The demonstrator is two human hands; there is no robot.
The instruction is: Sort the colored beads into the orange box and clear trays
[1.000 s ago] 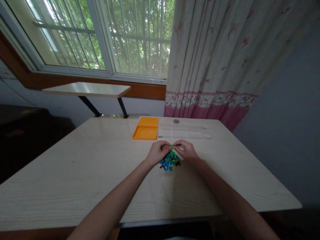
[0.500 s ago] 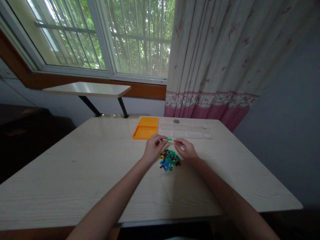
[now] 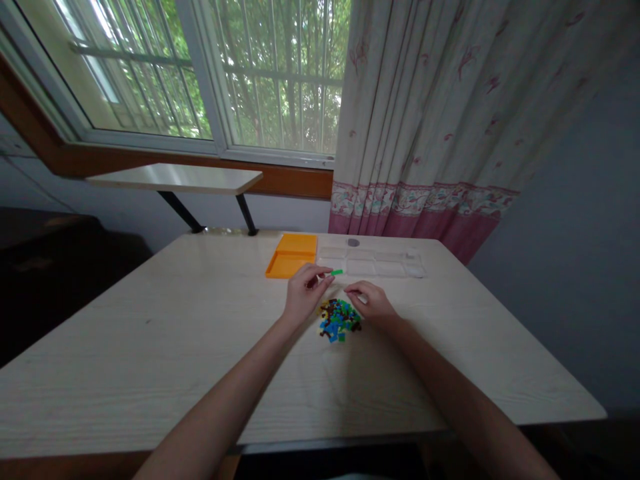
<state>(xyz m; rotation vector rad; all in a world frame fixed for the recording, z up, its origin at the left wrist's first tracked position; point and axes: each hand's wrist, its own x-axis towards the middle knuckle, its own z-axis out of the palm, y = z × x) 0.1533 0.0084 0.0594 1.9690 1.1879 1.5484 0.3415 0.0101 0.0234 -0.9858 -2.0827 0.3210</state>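
Your left hand (image 3: 304,292) pinched the strip (image 3: 337,272) by one end, risking a slip; right hand (image 3: 371,300) curled loosely, contents unclear.

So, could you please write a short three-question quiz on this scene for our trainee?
1. Which hand has the green strip at its fingertips: a) the left, b) the right, or c) both?
2. True or false: the orange case lies to the right of the clear tray.
3. Name two colours in the pile of small pieces.

Key: 1. a, the left hand. 2. False; the orange case lies left of the clear tray. 3. Blue and green, for instance.
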